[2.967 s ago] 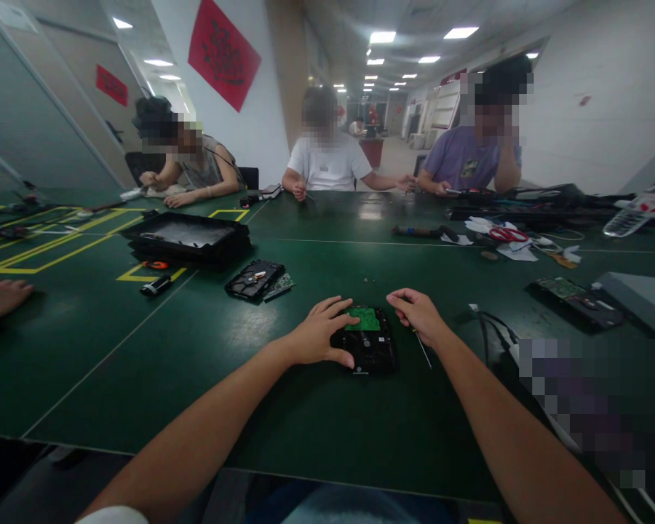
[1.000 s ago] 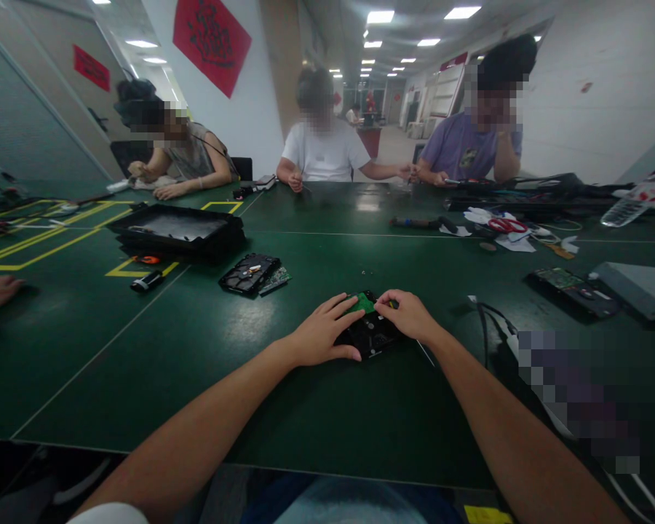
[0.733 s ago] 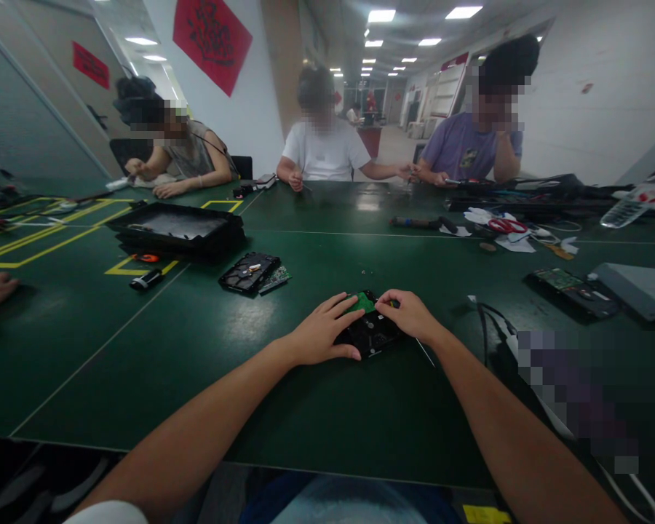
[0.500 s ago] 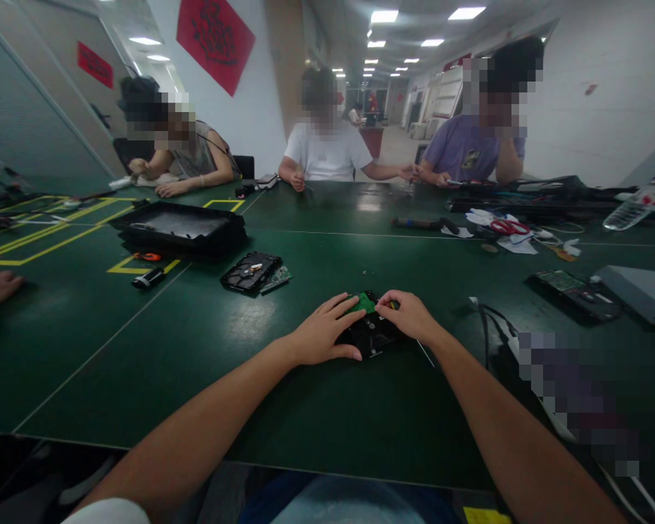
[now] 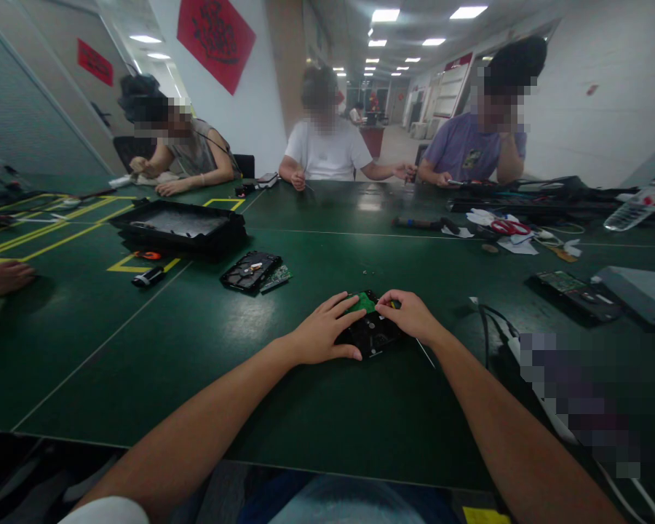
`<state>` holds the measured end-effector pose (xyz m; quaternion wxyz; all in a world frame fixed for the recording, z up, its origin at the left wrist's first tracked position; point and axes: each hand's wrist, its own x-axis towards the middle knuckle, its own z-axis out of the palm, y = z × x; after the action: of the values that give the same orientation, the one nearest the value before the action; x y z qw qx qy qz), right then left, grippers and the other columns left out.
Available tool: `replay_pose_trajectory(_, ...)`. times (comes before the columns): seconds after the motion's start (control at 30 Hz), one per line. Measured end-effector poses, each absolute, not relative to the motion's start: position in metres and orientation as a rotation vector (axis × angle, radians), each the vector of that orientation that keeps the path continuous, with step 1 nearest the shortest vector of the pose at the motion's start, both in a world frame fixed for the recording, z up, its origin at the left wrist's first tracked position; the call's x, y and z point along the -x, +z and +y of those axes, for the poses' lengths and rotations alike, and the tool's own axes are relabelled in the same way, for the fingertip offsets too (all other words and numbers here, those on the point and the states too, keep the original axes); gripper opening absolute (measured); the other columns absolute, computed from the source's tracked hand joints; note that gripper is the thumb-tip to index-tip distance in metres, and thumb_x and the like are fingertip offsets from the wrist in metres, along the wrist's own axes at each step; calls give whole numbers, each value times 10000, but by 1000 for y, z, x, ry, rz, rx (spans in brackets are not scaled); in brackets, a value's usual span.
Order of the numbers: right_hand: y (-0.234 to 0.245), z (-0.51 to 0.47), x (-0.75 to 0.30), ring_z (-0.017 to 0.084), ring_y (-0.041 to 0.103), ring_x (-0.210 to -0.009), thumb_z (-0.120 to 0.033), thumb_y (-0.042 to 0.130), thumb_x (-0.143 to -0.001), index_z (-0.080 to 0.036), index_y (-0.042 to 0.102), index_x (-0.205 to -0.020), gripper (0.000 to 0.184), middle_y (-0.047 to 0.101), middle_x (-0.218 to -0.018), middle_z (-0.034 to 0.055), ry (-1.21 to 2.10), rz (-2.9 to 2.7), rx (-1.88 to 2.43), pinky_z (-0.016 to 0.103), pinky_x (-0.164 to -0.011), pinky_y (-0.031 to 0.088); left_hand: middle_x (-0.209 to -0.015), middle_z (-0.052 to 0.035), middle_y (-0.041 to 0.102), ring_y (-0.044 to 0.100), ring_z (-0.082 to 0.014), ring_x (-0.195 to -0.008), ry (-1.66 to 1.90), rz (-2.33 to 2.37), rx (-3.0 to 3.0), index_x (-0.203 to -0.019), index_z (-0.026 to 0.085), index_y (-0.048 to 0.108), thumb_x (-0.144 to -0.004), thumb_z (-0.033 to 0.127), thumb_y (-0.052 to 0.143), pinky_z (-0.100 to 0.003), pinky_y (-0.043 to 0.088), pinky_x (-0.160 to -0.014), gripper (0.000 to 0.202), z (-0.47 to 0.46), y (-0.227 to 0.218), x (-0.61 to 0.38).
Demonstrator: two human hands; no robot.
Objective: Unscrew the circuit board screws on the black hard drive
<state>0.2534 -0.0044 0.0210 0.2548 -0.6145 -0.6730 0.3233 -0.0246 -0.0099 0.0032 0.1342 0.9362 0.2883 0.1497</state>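
A black hard drive [image 5: 372,336] with a green circuit board [image 5: 365,302] on top lies on the green table [image 5: 316,407] in front of me. My left hand [image 5: 319,336] grips its left side, fingers laid over the top and thumb along the near edge. My right hand [image 5: 410,315] is pinched at the board's right edge on a small tool with a yellow part [image 5: 394,304]. A thin metal rod [image 5: 426,354] shows on the table just under my right wrist.
A second opened drive [image 5: 251,271] lies to the left, with stacked black trays [image 5: 180,229] behind it. Cables [image 5: 491,320], a circuit board [image 5: 573,287] and a grey box [image 5: 638,290] sit on the right. Three people work across the table. Another person's hand [image 5: 3,276] rests far left.
Three seconds ago my right hand hovered to the right of the drive; it has since come onto the board and the drive has turned a little. Over the last second nothing visibly moved.
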Motion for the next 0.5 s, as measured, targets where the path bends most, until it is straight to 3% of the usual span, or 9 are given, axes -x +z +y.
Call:
replay_pose_trajectory(0.23,18,-2,-255,225,679,-869,-410,722,-922,-227,810,-987,213,790,-990,49,876,-1830,1632,363,-790,495,-1783,-155,294,195,-424,-1665,438,835,-2700,-1682,271,418,-917,813,654,-667,285,-1307,967,-10,4,25)
replay_pose_trajectory(0.5,18,-3,-253,234,689,-891,-388,746,-885,-223,808,-943,185,795,-976,50,814,-1824,1628,369,-820,495,-1777,-177,298,198,-422,-1664,437,836,-2726,-1673,232,435,-915,828,637,-640,267,-1323,985,-10,4,25)
